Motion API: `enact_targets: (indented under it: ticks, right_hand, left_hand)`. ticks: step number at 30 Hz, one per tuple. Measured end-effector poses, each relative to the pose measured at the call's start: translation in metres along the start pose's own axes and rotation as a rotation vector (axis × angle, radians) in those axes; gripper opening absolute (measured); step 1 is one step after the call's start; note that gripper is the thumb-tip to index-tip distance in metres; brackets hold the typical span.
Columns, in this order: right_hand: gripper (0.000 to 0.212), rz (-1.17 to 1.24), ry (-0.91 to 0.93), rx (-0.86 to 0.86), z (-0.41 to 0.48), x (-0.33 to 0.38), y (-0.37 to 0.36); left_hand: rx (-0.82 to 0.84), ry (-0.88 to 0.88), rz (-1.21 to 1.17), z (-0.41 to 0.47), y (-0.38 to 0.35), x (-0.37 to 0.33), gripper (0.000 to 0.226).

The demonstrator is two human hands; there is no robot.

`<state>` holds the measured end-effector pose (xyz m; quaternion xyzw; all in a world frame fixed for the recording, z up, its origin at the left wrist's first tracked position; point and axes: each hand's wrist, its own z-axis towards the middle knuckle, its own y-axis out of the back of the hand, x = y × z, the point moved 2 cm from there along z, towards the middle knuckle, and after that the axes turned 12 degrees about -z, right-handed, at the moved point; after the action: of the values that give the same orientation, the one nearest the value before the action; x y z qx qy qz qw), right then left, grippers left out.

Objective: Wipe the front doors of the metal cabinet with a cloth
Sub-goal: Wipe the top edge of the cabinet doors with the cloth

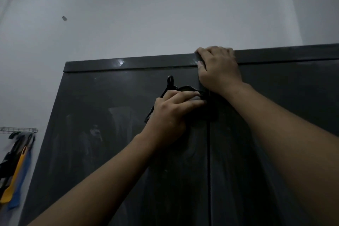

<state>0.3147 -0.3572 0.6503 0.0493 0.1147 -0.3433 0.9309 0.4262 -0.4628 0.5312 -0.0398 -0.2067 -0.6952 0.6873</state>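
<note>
A tall dark metal cabinet (pixel 110 134) fills the lower view, its two doors meeting at a vertical seam right of centre. My left hand (pixel 172 113) presses a dark cloth (pixel 185 89) against the upper part of the left door beside the seam, fingers curled over the cloth; a small loop of it sticks up above the hand. My right hand (pixel 218 69) grips the cabinet's top edge (pixel 128 64), fingers hooked over the rim, thumb on the front trim. The doors show dusty smears and dim reflections.
A pale wall (pixel 128 14) rises behind and above the cabinet. At the far left a wire rack (pixel 18 130) on the wall holds hanging items, among them a yellow utensil (pixel 16 176) and something blue (pixel 22 180).
</note>
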Motion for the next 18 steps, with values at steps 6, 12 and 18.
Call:
enact_targets:
  ticks: [6, 12, 18]
  right_hand:
    - [0.042, 0.012, -0.003, 0.014, -0.004, 0.002, 0.001]
    - [0.049, 0.014, 0.021, 0.023, -0.009, 0.002, -0.001]
    - [0.071, 0.021, 0.200, 0.152, -0.040, 0.021, -0.001]
  left_hand:
    - [0.222, -0.178, 0.011, -0.035, 0.011, 0.010, 0.055]
    - [-0.005, -0.087, 0.053, -0.035, 0.034, 0.033, 0.050]
    - [-0.275, 0.303, 0.108, -0.048, 0.035, 0.042, 0.061]
